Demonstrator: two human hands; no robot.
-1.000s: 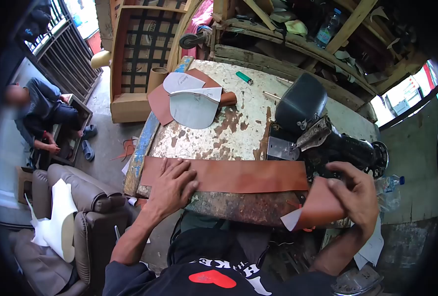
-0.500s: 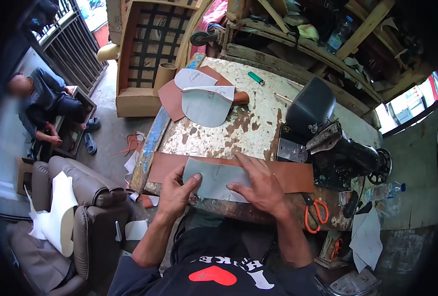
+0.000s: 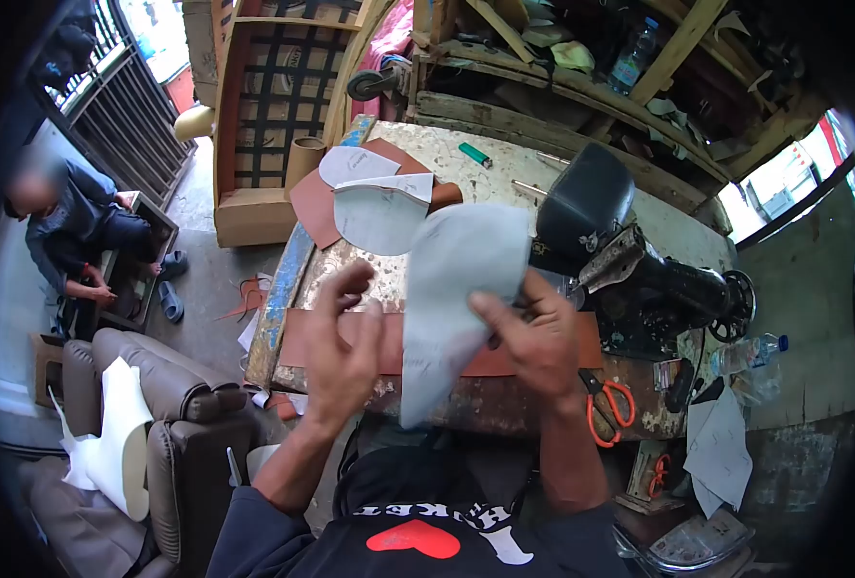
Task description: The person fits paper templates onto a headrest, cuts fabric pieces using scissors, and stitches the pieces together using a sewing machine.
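Observation:
My right hand (image 3: 538, 337) pinches the right edge of a pale grey piece (image 3: 466, 279) with faint writing, held up and tilted above the table. My left hand (image 3: 345, 337) is raised to the left of the piece, fingers apart and holding nothing. Beneath both hands a long brown strip (image 3: 297, 337) lies along the table's front edge. Orange-handled scissors (image 3: 608, 409) lie at that edge, right of my right hand. Farther back, white marked pieces (image 3: 379, 212) rest on a brown sheet (image 3: 314, 207).
A black sewing machine (image 3: 658, 275) stands on the right of the worn table (image 3: 485, 183), with a green lighter (image 3: 475, 154) at the back. A plastic bottle (image 3: 750, 354) is at the right. Another person (image 3: 80, 222) sits at the far left, beyond a brown padded seat (image 3: 172, 371).
The grey piece, flat on the strip under both hands half a second ago, is now lifted in my right hand. My left hand has come off it. The view has shifted slightly.

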